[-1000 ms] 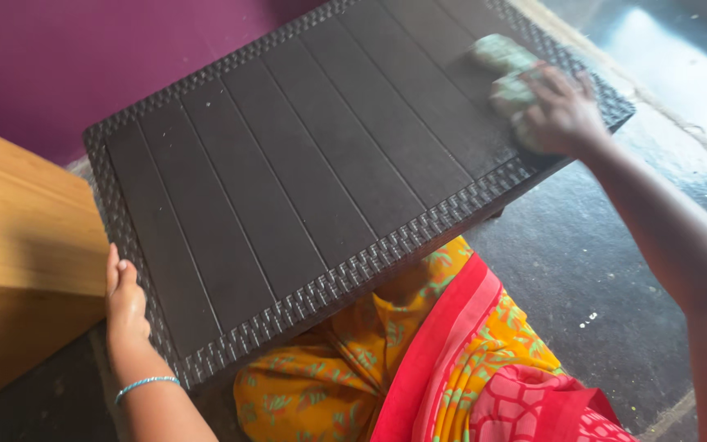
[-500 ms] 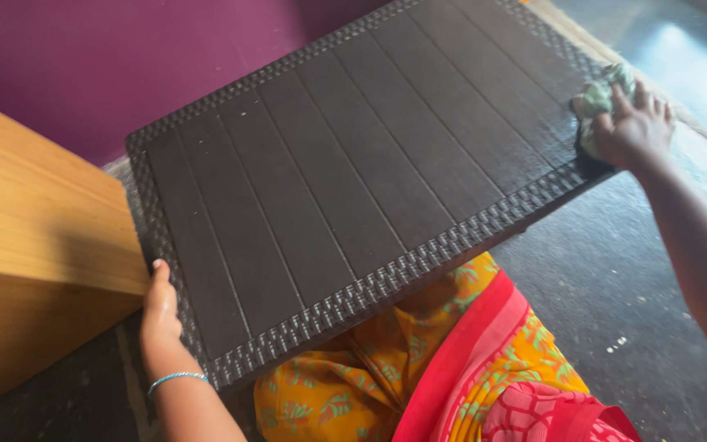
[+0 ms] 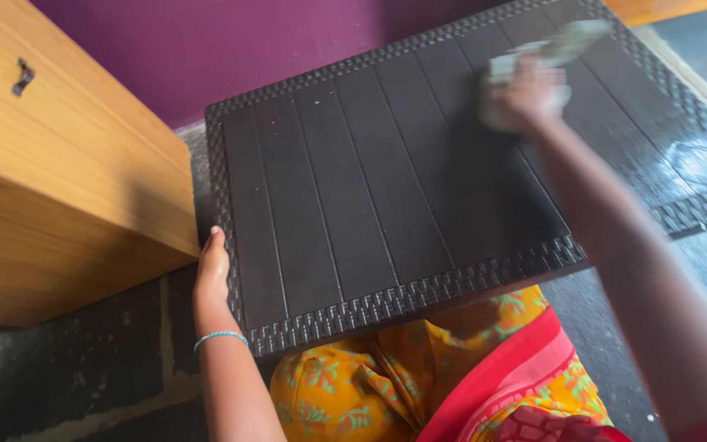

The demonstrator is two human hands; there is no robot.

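Note:
A dark brown plastic table (image 3: 353,205) with a slatted top and a woven-pattern border stands over my lap. My left hand (image 3: 211,274) grips its left edge near the front corner; a light blue bangle is on that wrist. My right hand (image 3: 524,98) presses a crumpled green-and-white cloth (image 3: 562,45) flat on the far part of the tabletop, right of the middle. The hand and the cloth are blurred by motion.
A light wooden cabinet (image 3: 59,164) with a small metal latch stands close to the table's left side. A purple wall (image 3: 231,41) is behind. The floor (image 3: 83,385) is dark stone. My orange and red printed clothing (image 3: 452,376) shows under the table's front edge.
My right hand has swept the cloth from the table's far right corner back leftward onto the slats. The view has shifted, so the table sits more to the right. My left hand keeps its grip.

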